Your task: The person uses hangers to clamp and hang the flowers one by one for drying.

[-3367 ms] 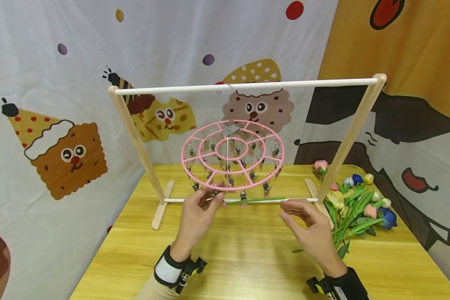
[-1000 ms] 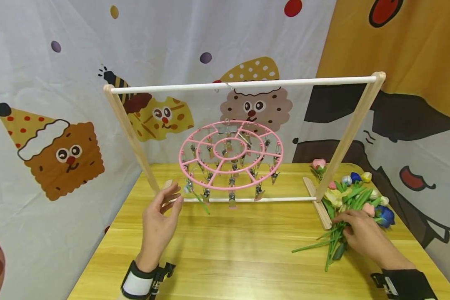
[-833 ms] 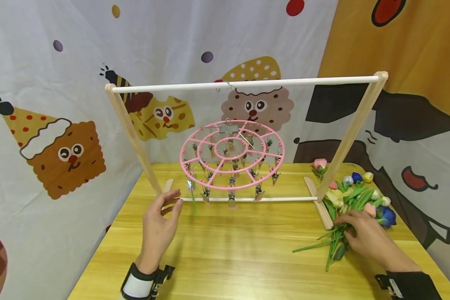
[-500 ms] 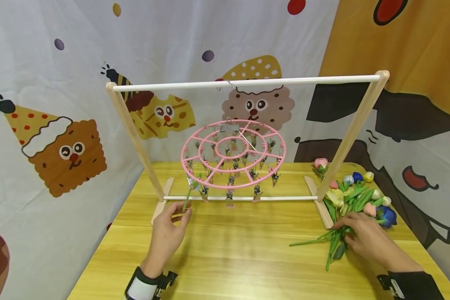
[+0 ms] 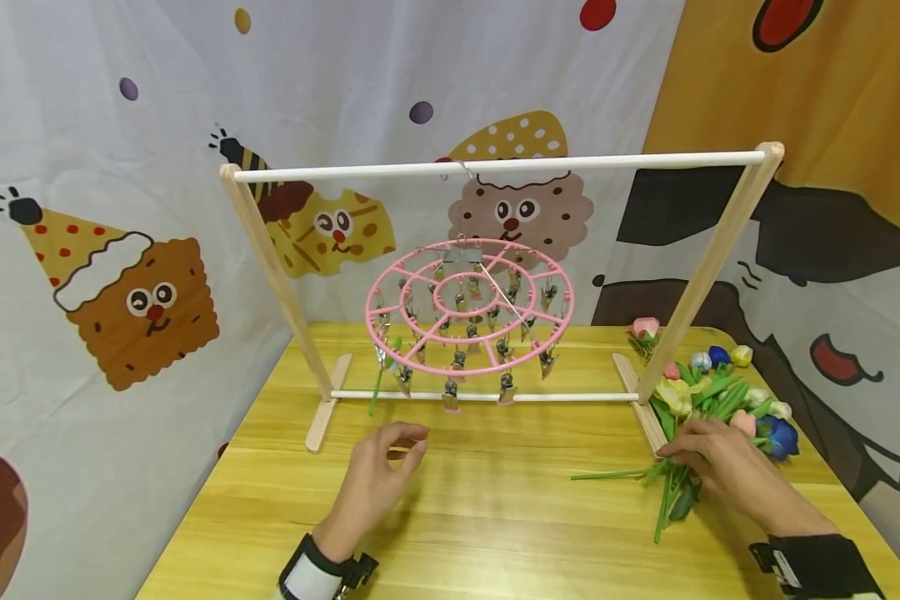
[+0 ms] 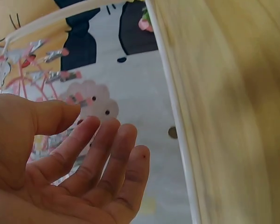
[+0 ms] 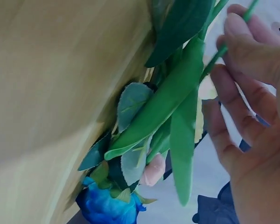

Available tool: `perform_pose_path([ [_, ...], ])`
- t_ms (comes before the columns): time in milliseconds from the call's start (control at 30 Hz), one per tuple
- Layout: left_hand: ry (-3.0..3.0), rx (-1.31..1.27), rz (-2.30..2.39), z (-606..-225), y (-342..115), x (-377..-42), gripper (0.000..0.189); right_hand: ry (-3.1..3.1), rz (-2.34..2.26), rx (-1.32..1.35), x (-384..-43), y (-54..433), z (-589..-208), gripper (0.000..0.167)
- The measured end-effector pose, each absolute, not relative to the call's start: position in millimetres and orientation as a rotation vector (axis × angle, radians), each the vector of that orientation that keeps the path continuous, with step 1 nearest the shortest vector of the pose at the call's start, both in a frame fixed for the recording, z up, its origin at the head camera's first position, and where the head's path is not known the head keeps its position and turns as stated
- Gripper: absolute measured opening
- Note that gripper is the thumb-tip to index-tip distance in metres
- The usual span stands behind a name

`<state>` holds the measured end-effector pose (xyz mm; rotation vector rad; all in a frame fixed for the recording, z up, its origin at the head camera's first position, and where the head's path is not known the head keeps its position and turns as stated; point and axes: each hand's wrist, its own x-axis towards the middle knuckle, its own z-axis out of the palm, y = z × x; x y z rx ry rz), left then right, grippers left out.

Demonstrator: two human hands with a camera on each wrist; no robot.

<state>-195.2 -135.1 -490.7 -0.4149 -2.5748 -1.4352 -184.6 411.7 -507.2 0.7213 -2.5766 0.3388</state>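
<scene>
At the right of the head view, my right hand (image 5: 738,475) reaches into a pile of artificial flowers (image 5: 720,392). In the right wrist view its thumb and forefinger pinch a thin green flower stem (image 7: 213,64); which bloom it bears cannot be made out. My left hand (image 5: 382,477) hovers above the table before the rack, fingers loosely bent and holding nothing. A round pink clip hanger (image 5: 430,367) with several metal clips hangs from the rack. At its left edge, one flower with a green stem (image 5: 376,392) dangles from a clip.
The wooden rack has a white top rod (image 5: 555,164), two slanted posts and a low white rod (image 5: 585,397). Its right foot (image 5: 648,425) lies beside the flowers. A pink rose (image 5: 645,326) sits behind the right post. A printed curtain (image 5: 330,92) closes off the back.
My left hand left the hanger, drew back to the left, then moved right and down. My right hand went to the flower pile. The hanger turned, and a stem in the pile shifted left.
</scene>
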Motion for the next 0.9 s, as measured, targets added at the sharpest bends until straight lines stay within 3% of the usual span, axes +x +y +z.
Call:
perform_pose_path([
  [200, -2.596, -0.515, -1.446, -493, -120, -193, 0.018, -2.531, 0.317, 0.695, -185, 403, -497, 0.073],
  [600, -2.594, -0.636, -1.446, -495, -101, -191, 0.020, -2.334, 0.331, 0.679, -186, 385, -483, 0.078],
  [900, -2.556, -0.702, -1.484, -494, -87, -190, 0.024, -2.238, 0.336, 0.722, -188, 367, -460, 0.069],
])
